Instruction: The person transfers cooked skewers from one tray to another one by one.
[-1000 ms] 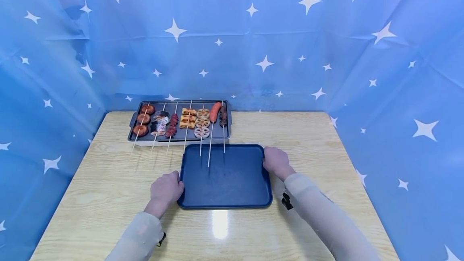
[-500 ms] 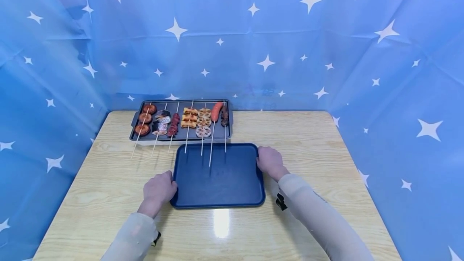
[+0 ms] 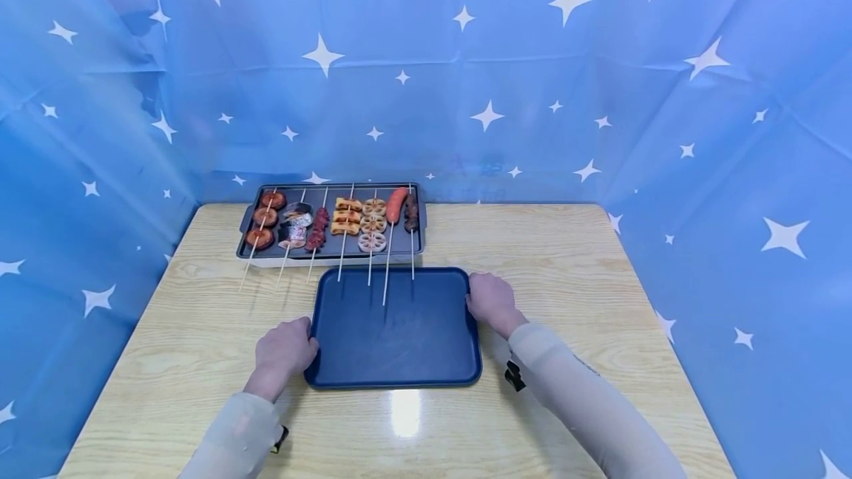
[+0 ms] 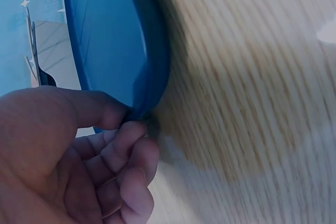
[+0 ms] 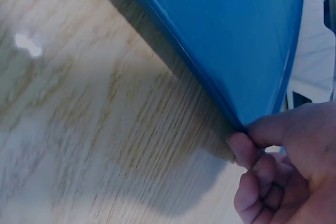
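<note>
On my feed the tray lay on or just above the table, and I could not tell whether its underside touched the wood. The left hand pinched the tray's left rim between thumb and curled fingers; the right hand gripped the right rim much the same way, a little farther toward the tray's back. I read that spread as a matter of balance — a wide, flat thing rides steadier held by both short sides, and a pinch at the rim leaves its middle uncovered.

Just behind the tray, reaching past its left side, stood the grill. Seven skewers lay side by side on it, handle ends toward the tray, probably so that they were easy to grasp. The mushrooms were left of the tray's left edge; the sausage and the lotus root slices lay behind the tray. Four handle ends overlapped the tray's back edge in the head view — whether any touched it, I could not tell.
</note>
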### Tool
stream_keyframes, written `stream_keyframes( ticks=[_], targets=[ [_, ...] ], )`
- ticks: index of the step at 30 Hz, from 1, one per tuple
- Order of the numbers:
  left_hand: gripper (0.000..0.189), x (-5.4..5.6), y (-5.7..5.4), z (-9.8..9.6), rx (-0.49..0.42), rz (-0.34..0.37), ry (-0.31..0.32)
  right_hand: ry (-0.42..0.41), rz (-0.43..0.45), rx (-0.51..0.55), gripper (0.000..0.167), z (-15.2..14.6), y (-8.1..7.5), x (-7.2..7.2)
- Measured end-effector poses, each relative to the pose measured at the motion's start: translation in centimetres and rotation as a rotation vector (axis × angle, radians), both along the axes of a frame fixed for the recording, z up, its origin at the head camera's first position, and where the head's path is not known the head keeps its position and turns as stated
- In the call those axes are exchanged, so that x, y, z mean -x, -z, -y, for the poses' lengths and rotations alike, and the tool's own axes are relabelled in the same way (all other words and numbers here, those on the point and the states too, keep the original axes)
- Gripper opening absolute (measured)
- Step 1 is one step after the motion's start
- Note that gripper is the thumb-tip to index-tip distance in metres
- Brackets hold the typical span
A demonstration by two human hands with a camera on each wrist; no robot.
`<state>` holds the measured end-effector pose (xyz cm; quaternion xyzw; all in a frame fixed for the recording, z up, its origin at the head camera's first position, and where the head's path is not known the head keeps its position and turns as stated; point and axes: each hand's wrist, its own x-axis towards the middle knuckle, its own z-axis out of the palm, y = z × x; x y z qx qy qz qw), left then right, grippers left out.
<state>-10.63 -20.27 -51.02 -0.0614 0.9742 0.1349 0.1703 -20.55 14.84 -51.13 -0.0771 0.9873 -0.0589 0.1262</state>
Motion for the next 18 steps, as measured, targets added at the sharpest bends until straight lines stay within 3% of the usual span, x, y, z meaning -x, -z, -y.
stream_keyframes(
  ticks=[6,14,18],
  targets=[
    [0.015,-0.3,-0.3,0.3,-0.007,0.011,-0.011,-0.021,-0.019,-0.002,0.015,0.4,-0.1,-0.3],
    [0.018,-0.5,0.0,0.5,-0.031,0.004,-0.024,-0.005,0.023,0.023,0.019,0.1,-0.6,0.0],
    [0.019,-0.6,0.0,0.7,-0.037,0.008,-0.026,0.039,-0.035,0.031,0.02,0.3,-1.4,0.5]
  ],
)
